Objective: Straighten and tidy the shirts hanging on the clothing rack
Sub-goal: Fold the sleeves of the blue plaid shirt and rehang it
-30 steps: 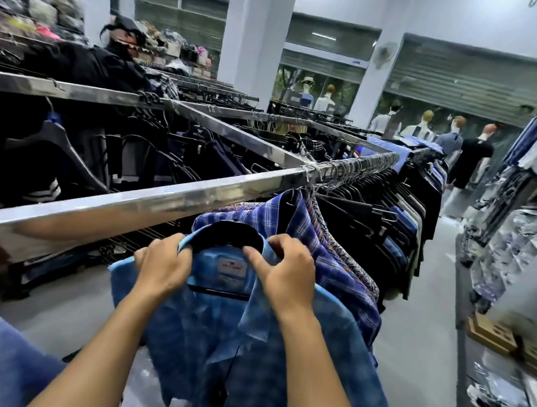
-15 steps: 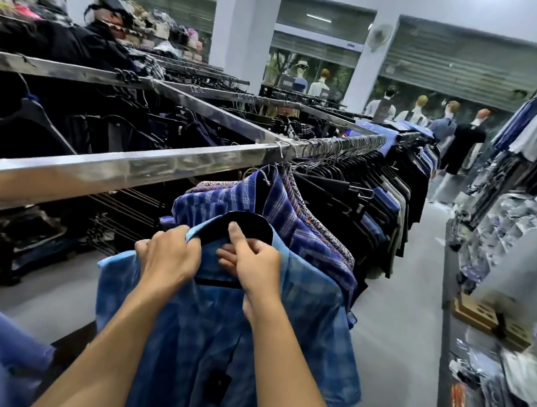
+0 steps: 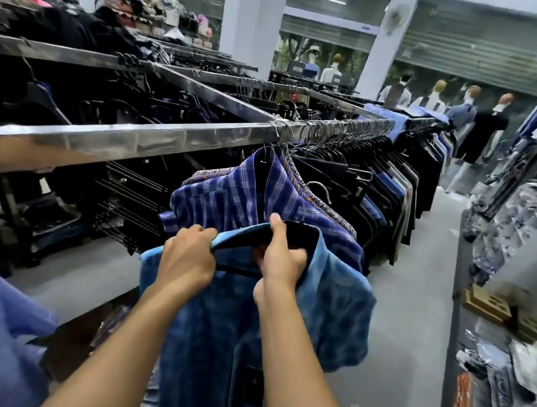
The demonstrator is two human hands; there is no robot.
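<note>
Left hand [image 3: 187, 258] gripped the blue shirt [image 3: 334, 293] at its collar. Right hand [image 3: 280, 259] clamped on collar and black hanger [image 3: 293, 234]. Shirt sat below the steel rail [image 3: 136, 140], just nearer than the hanging plaid shirt [image 3: 225, 196].

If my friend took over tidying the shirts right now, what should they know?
Left hand: grips the collar of the light blue checked short-sleeved shirt.
Right hand: grips its black plastic hanger at the neck.
The shirt is below the shiny metal rail, in front of the dark blue checked shirt hanging there. I can't tell if its hook is on.
Left to do: settle the collar, hang it straight.
</note>
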